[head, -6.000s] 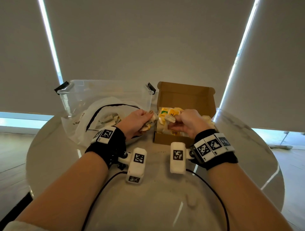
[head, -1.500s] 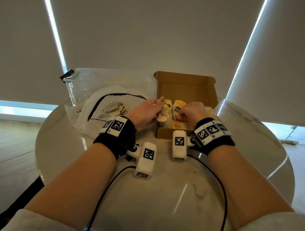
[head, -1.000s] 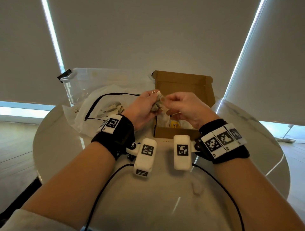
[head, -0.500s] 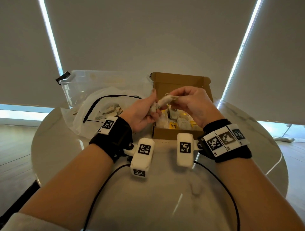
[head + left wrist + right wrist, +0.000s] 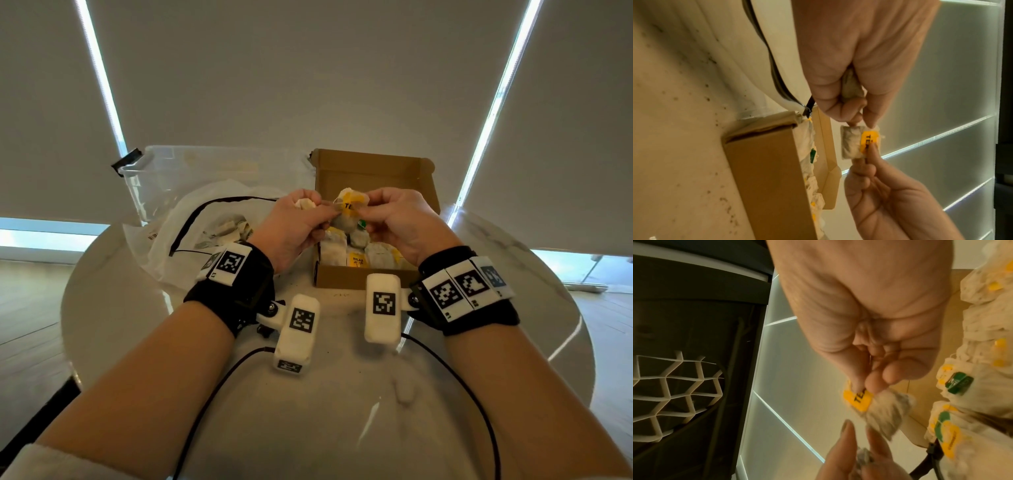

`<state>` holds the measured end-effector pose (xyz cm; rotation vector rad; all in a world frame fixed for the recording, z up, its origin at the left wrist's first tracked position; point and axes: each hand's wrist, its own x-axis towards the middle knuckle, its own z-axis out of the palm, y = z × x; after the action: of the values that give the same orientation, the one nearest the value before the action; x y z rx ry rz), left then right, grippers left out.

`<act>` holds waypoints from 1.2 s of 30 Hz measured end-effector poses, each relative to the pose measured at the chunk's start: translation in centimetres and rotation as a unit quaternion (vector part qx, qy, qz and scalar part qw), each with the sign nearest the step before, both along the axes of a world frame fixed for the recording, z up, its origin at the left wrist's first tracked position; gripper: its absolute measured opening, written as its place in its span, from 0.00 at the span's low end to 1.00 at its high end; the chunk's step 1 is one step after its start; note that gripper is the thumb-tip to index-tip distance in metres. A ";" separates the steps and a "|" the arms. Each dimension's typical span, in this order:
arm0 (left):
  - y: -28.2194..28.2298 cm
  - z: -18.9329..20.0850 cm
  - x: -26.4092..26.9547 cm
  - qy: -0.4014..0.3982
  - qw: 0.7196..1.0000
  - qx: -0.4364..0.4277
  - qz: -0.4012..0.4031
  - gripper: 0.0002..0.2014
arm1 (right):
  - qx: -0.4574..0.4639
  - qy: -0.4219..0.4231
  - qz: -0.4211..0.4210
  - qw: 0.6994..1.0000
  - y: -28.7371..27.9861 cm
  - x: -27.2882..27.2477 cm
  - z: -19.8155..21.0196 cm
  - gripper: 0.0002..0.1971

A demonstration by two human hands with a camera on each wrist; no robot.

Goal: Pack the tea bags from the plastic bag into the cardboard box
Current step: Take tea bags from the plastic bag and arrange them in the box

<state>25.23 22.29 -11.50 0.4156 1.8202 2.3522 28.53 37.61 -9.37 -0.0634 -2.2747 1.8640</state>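
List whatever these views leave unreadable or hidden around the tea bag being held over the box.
- Yellow tag print: head view, the right hand covers all but "TE".
- Cardboard box floor: every view, packed tea bags cover it.
- Second tea bag in the left hand: head view, mostly wrapped by fingers.
- Plastic bag contents: too small to count.

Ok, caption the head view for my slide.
Both hands, left hand and right hand, pinch a yellow-tagged tea bag above the open cardboard box.
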 end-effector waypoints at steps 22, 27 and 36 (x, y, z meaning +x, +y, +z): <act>-0.1 0.2 -0.3 -0.108 0.983 0.127 -0.076 0.13 | 0.078 -0.110 -0.124 0.983 0.5 -3.6 -2.6 0.06; 0.0 0.0 -0.4 -0.086 0.989 0.095 -0.075 0.19 | 0.127 -0.037 -0.146 0.980 0.7 -3.0 -1.9 0.04; 0.0 -0.1 0.2 -0.050 0.988 0.038 -0.142 0.22 | 0.105 0.021 0.035 0.994 -0.9 0.0 0.1 0.09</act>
<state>25.47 22.29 -11.60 0.5184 1.5198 2.2085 28.49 36.74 -9.25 0.0886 -2.4579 1.6296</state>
